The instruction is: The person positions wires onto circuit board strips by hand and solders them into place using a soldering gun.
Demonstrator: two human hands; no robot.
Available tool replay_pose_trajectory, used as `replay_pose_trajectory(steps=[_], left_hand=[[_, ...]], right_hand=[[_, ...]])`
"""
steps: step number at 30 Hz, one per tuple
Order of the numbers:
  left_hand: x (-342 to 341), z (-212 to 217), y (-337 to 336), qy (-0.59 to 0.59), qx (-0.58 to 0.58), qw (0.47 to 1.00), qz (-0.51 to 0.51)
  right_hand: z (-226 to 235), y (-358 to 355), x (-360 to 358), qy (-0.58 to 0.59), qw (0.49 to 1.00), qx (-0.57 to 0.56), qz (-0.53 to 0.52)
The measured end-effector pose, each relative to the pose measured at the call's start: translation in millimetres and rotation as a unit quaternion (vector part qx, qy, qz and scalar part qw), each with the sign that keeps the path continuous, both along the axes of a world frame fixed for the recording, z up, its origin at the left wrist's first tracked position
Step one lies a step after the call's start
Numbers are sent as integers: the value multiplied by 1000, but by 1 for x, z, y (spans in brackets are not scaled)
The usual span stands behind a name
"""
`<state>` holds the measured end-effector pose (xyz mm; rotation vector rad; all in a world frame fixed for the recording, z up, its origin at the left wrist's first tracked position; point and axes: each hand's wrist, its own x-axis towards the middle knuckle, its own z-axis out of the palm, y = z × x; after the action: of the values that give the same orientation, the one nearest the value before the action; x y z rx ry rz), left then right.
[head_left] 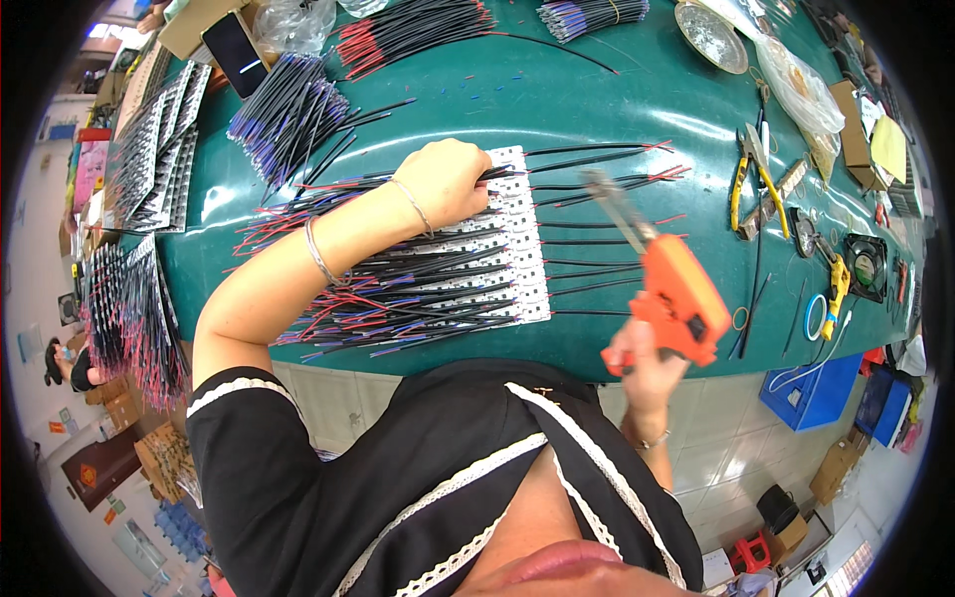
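Note:
My left hand (448, 184) is closed over the far part of a white circuit board panel (514, 159), its fingertips pinched at a black wire (500, 172). Rows of black sleeved wires with red and blue ends stick out from both sides of the panel, most of them to the left, under my left forearm. In my right hand (652, 373) is an orange soldering gun (684, 284), blurred by motion. Its metal tip points up and left, above the wires at the panel's right side, apart from the board.
Bundles of black wires (288, 119) and red-ended wires (413, 35) lie at the back of the green table (597, 109). Wired panels (134, 318) overhang the left edge. Pliers (761, 179), a small fan (865, 267) and a metal dish (711, 38) are on the right.

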<state>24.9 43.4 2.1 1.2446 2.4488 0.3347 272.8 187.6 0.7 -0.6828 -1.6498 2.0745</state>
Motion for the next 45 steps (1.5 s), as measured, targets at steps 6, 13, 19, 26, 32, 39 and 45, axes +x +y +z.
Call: replay_pose_trajectory(steps=[6, 13, 19, 26, 32, 39, 45], left_hand=[[-1, -3, -3, -9, 13, 1000, 3], [-3, -2, -7, -20, 44, 999, -7], [0, -16, -13, -16, 71, 997, 16], [5, -17, -8, -31, 87, 994, 64], [4, -16, -7, -29, 82, 995, 58], [5, -15, -6, -31, 65, 995, 67], [6, -15, -5, -25, 59, 996, 61]], right_hand=[[32, 66, 58, 39, 988, 97, -116], [106, 85, 97, 48, 950, 255, -174], [76, 65, 39, 91, 981, 162, -63], [15, -6, -12, -38, 997, -33, 53], [-4, -21, -24, -74, 992, -36, 99], [-7, -24, -29, -83, 991, -32, 101], [-4, -28, -29, -98, 989, 11, 106]])
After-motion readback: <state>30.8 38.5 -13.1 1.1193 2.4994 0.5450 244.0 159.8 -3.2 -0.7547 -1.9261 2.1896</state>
